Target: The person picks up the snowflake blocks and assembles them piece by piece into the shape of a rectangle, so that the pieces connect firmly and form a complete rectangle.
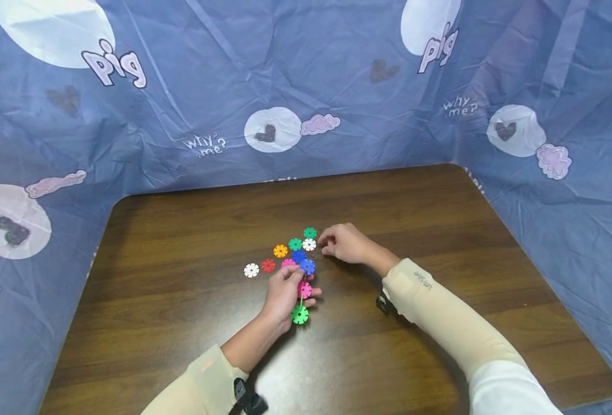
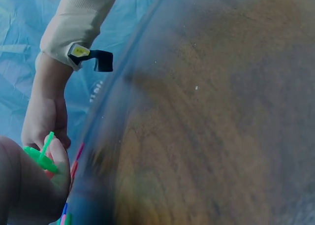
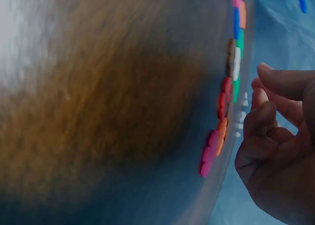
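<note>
My left hand pinches a joined string of notched plastic discs above the table. A blue disc is at the fingertips, a pink disc below it and a bright green disc at the lower end. In the left wrist view the green disc shows beside the thumb. My right hand hovers just right of the loose discs, fingers loosely bent; the right wrist view shows nothing between thumb and fingertips. A white disc and a brown disc lie nearest to it.
Loose discs lie on the brown wooden table: white, red, orange and green among them. More, including a magenta disc, show in the right wrist view. A blue printed cloth hangs behind.
</note>
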`<state>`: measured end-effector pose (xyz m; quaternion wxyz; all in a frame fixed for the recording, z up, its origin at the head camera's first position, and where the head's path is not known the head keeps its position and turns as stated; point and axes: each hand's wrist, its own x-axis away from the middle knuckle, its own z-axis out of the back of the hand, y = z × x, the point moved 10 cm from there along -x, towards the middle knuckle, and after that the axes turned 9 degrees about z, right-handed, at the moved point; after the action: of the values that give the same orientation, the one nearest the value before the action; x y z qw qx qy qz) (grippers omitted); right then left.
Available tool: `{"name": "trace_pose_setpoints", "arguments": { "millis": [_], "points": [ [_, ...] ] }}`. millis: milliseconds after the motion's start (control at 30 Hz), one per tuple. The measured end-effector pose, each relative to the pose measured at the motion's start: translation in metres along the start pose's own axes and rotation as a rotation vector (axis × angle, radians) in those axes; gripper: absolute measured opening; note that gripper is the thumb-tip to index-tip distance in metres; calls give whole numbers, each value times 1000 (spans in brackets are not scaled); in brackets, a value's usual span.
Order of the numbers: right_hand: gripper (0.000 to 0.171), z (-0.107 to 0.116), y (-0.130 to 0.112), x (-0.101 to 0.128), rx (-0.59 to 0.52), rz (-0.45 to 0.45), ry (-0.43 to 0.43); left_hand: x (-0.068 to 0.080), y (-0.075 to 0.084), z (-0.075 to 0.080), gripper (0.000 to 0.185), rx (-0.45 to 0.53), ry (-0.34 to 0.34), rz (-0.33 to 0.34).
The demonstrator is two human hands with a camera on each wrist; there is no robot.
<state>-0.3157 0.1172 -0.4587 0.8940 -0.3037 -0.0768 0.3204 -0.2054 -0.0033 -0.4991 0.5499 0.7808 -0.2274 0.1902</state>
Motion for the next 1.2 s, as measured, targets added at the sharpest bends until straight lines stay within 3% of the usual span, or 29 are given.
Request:
{"name": "trace_pose_setpoints", "arguments": {
  "millis": [133, 300, 567, 767, 967, 1200],
  "points": [
    [23, -9, -5, -4, 190, 6, -66, -1, 2, 1, 23, -21, 20, 0],
    [29, -15, 1, -3, 305, -61, -117, -2, 2, 1, 27, -23, 28, 8],
    [22, -9, 4, -1, 344, -114, -46, -3, 2, 0, 17, -43, 22, 2],
    [23, -15, 2, 0, 288, -124, -79, -2, 0, -1, 21, -45, 9, 10],
    [20, -16, -1, -2, 94, -47, -30, -2, -1, -2, 23, -22, -11, 15],
    [6, -8, -7, 2, -448, 12, 62, -4, -2, 0, 23, -19, -13, 9]
  ]
}}
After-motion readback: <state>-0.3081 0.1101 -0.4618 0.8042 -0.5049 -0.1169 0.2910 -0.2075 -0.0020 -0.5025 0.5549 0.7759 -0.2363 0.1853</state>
